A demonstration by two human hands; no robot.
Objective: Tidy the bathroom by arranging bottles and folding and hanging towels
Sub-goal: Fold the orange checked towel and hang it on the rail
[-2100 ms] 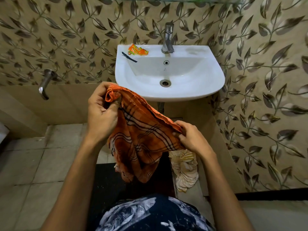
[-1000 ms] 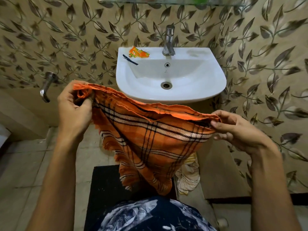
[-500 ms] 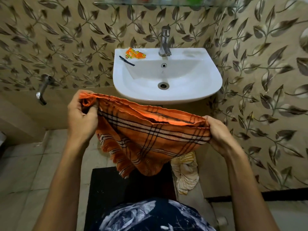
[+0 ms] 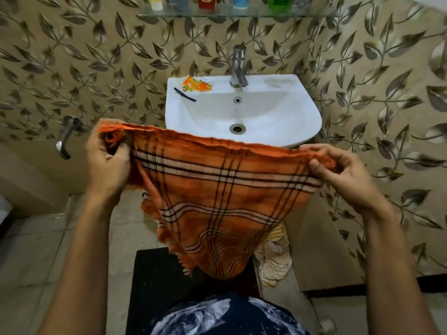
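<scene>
An orange checked towel [image 4: 217, 197] with black and white stripes hangs stretched between my hands in front of the sink. My left hand [image 4: 106, 163] grips its bunched left corner. My right hand [image 4: 343, 175] pinches its right top edge. The towel's lower part sags to a point above the dark floor mat [image 4: 154, 286]. A cream and yellow cloth [image 4: 275, 259] lies crumpled on the floor behind the towel, partly hidden. Several bottles [image 4: 208, 2] stand on a glass shelf [image 4: 242, 14] at the top edge, cut off by the frame.
A white sink [image 4: 278, 117] with a steel tap [image 4: 238, 66] is fixed to the leaf-patterned wall. An orange sachet [image 4: 196, 84] and a black strip [image 4: 185, 95] lie on its rim. A wall tap [image 4: 65, 136] sticks out at the left.
My hands have pulled the towel out wide and lifted its top edge level, from a bunched bundle to a stretched sheet. The view has tilted up, showing the shelf and bottles.
</scene>
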